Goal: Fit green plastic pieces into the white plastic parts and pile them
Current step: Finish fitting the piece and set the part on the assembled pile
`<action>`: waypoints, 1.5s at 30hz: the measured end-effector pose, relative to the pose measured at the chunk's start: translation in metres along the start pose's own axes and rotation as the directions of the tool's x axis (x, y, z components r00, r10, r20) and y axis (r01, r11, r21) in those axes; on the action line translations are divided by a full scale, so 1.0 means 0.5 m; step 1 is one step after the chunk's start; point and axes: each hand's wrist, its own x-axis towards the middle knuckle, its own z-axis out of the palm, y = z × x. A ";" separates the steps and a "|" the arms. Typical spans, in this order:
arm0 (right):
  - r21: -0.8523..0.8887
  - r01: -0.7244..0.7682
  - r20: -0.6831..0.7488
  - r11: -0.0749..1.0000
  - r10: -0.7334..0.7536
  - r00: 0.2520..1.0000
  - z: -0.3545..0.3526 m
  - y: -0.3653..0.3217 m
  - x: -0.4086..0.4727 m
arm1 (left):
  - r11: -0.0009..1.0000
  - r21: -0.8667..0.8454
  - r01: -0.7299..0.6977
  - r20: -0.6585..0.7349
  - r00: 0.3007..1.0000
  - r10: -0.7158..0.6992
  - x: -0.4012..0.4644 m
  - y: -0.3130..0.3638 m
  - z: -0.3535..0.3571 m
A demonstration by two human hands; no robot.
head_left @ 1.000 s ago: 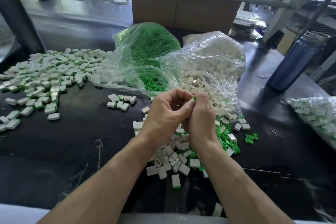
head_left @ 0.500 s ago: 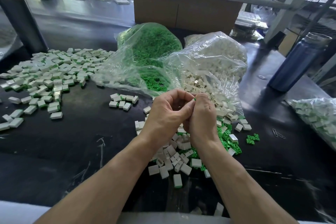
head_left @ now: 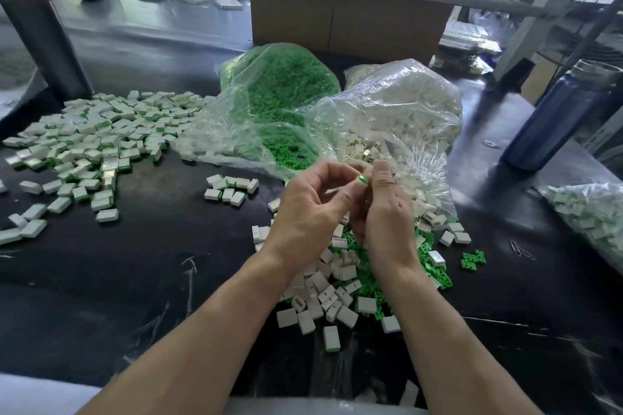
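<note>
Both hands meet above the black table. My left hand (head_left: 312,209) and my right hand (head_left: 384,209) pinch one small part between their fingertips; a sliver of its green piece (head_left: 362,180) shows, the rest is hidden by fingers. Below the hands lies a loose heap of white parts (head_left: 323,293) mixed with green pieces (head_left: 435,271). A wide pile of fitted white-and-green parts (head_left: 97,141) covers the table's left. Behind the hands an open clear bag of green pieces (head_left: 279,91) leans against an open clear bag of white parts (head_left: 404,114).
A blue bottle (head_left: 559,118) stands at the right. Another clear bag of parts (head_left: 593,216) lies at the right edge, with two paper clips (head_left: 521,250) near it. A dark post (head_left: 43,40) rises at back left, a cardboard box (head_left: 344,13) behind the bags.
My hands have drawn slightly apart at the fingertips, so the green edge of the held part shows more. The piles and bags have not moved.
</note>
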 end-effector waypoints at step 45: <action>-0.349 0.166 0.176 0.922 -0.109 0.978 -0.040 -0.004 0.022 | 0.954 0.299 -0.009 -0.042 0.999 0.023 0.007 0.029 -0.053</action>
